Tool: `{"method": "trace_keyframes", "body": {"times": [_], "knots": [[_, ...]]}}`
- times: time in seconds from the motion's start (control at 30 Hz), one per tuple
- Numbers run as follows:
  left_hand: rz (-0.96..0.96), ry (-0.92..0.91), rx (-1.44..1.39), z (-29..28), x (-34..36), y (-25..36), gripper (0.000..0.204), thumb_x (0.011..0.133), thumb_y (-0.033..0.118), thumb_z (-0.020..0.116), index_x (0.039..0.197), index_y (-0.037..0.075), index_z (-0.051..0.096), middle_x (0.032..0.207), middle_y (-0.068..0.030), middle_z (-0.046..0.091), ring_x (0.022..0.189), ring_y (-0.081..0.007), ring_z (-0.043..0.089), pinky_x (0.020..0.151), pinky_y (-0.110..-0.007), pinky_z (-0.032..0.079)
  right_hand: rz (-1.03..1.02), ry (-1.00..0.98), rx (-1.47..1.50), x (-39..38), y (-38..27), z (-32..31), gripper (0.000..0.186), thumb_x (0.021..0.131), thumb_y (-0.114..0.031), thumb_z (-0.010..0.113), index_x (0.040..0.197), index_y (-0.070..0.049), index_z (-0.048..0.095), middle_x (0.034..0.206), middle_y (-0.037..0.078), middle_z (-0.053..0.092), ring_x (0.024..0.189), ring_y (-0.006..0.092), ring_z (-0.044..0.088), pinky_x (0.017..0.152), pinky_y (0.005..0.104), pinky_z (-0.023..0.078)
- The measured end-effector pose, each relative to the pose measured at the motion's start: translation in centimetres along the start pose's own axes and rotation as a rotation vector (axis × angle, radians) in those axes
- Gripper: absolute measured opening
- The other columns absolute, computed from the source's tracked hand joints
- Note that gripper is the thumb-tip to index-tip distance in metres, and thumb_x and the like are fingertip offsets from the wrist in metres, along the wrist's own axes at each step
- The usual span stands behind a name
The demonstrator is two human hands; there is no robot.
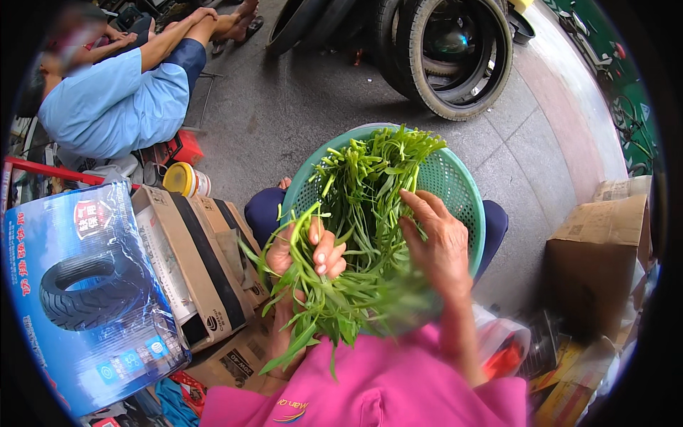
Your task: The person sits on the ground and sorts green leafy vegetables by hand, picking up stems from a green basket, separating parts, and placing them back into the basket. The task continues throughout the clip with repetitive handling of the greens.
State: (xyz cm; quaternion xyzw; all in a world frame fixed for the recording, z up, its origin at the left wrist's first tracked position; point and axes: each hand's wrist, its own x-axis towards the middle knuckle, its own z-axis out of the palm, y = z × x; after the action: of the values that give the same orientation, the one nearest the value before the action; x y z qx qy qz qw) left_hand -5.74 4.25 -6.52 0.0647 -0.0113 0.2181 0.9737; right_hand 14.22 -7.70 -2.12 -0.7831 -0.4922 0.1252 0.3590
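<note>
A green plastic colander basket sits between my knees. Long-stemmed water spinach fills much of it, the cut stem ends toward its far side. My left hand, at the basket's near left, is closed around a bunch of water spinach; its narrow leaves hang over my wrist and toward my pink shirt. Over the right side of the basket, my right hand has its thumb and forefinger apart, fingertips against the stems of the pile. Leaves below that hand are smeared by motion.
At left stand a blue box with a tyre picture and opened brown cartons. A yellow-lidded tub is behind them. Another person sits at upper left. Tyres stand ahead; a cardboard box is at right.
</note>
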Motion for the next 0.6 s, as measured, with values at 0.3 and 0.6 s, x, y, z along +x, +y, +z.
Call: {"method": "trace_keyframes", "body": {"times": [0.3,0.6], "knots": [[0.172,0.319,0.075,-0.5,-0.2,-0.2,0.024,0.098,0.027,0.058,0.098,0.003,0.062,0.087,-0.0114,0.065,0.070,-0.0173,0.058,0.061,-0.030,0.048,0.346,-0.384,0.846,-1.6,-2.1,-1.1,0.035,0.102,-0.029,0.059,0.113,0.003,0.070,0.098,0.011,0.071,0.092,0.0171,0.066,0.082,0.0303,0.051],[0.232,0.761,0.835,4.2,0.3,-1.6,0.014,0.090,0.016,0.067,0.099,0.006,0.064,0.095,-0.0189,0.072,0.070,-0.0152,0.066,0.057,-0.024,0.050,0.446,-0.436,1.054,-2.7,-2.3,1.8,0.029,0.090,-0.013,0.075,0.114,0.002,0.070,0.090,0.006,0.072,0.079,0.0108,0.065,0.072,0.0258,0.053]]}}
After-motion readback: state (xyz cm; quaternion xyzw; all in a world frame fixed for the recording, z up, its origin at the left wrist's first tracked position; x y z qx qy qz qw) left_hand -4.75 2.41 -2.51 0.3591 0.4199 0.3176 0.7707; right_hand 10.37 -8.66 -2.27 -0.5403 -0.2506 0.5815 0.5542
